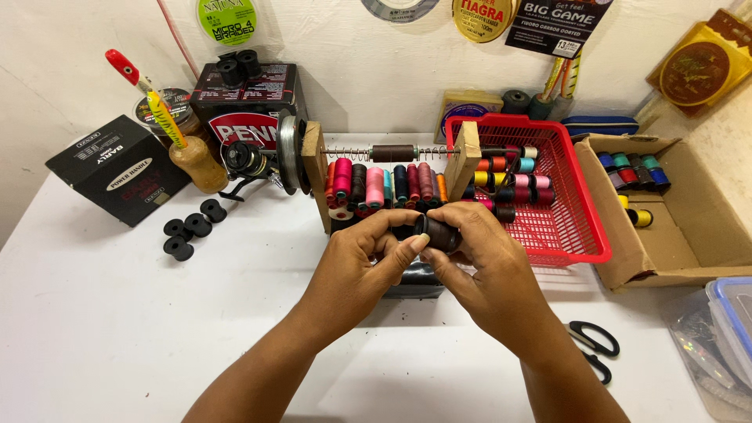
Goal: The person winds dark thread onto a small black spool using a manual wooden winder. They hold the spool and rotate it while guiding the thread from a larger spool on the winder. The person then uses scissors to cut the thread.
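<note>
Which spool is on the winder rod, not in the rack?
The dark brown spool, threaded on the sprung rod between the two wooden uprights. The other spools stand below in the rack, lie in the red basket, or sit in both hands, like the one held.

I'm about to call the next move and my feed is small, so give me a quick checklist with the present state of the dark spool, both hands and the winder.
1. Dark brown thread spool held by both hands: ok, left hand and right hand pinch it above the white table.
2. Loose thread end found: cannot tell, fingers cover it.
3. Wooden winder frame upright behind the hands: ok.
4. Its spring rod free: not ok, a brown spool sits on it.
5. Black-handled scissors within reach: ok, beside the right forearm.
</note>
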